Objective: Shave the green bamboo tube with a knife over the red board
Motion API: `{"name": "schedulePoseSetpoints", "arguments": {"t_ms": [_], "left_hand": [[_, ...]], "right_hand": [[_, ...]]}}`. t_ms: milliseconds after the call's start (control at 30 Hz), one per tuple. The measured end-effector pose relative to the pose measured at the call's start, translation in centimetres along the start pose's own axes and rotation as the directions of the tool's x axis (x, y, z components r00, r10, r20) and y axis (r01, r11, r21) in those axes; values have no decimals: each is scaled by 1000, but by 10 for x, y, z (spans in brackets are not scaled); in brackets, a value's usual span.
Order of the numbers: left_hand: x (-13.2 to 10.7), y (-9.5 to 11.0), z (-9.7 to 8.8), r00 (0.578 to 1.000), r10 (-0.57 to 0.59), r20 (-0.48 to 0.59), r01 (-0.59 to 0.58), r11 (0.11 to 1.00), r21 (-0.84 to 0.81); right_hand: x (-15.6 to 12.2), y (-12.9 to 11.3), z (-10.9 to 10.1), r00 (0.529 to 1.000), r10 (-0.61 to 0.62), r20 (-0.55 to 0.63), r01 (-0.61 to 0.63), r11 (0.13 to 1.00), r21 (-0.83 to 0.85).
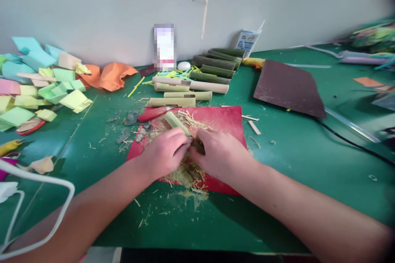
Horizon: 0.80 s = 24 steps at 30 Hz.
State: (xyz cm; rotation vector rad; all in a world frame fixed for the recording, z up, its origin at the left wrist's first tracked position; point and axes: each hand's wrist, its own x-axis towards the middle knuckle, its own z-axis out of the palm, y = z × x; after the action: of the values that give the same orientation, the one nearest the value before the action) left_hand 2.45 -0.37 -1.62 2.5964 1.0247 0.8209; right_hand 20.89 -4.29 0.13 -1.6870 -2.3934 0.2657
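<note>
Over the red sheet (230,121): a held bamboo tube (174,121)

The grip of the left hand (166,148) was wrapped around the tube; the right hand (220,150) was curled near it, but how far closed, and on what, I could not tell. The tube was probably light, stiff and smooth, best held around its middle. Shavings (191,119) lay about; beyond them, other tubes (210,86) rested on the counter (293,144).

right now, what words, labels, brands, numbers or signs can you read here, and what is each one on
None can be read.
Drink carton with a straw: blue print and a small logo, too blurred to read.
Upright phone-like device: its bright screen is pixelated, so nothing is legible.
Bamboo tube at the hands: no lettering shows.
</note>
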Motion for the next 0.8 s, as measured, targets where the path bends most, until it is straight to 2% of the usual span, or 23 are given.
{"name": "schedulePoseSetpoints", "arguments": {"t_ms": [33,167,200,300,333,467,500,600,633,733,767,800], "left_hand": [[0,0,0,1000,10,15,-10,1000,-9],[0,-4,-2,981,-46,-186,58,996,64],[-1,-4,-2,986,-44,-160,54,997,58],[-3,-1,0,1000,14,14,-14,1000,-21],[-3,-2,0,1000,23,17,-23,999,-24],[1,-8,-1,985,-18,-174,28,998,55],[1,-9,-1,985,-19,-169,28,998,50],[-1,-6,-1,1000,3,8,-2,1000,-21],[-1,-6,-1,1000,13,26,-12,999,-38],[-1,-8,-2,988,-9,-153,14,999,31],[-1,-8,-2,983,-21,-182,29,999,45],[-1,-8,-1,987,-23,-158,30,999,43]], "right_hand": [[0,0,0,1000,0,4,0,1000,-6],[0,-2,0,1000,21,8,-21,999,-25],[0,-2,0,1000,19,8,-19,999,-27],[0,-2,0,1000,0,17,0,1000,-27],[0,-2,0,1000,-1,20,2,1000,-29],[-1,-2,-1,1000,17,25,-16,999,-51],[-1,-2,-1,1000,15,27,-14,999,-49],[0,-2,-1,1000,1,28,0,999,-34],[0,-2,-1,1000,2,26,-1,999,-33],[0,-2,-2,1000,13,23,-12,999,-44],[0,-2,-2,1000,12,26,-11,999,-46],[0,-2,-2,1000,10,29,-8,999,-46]]}}
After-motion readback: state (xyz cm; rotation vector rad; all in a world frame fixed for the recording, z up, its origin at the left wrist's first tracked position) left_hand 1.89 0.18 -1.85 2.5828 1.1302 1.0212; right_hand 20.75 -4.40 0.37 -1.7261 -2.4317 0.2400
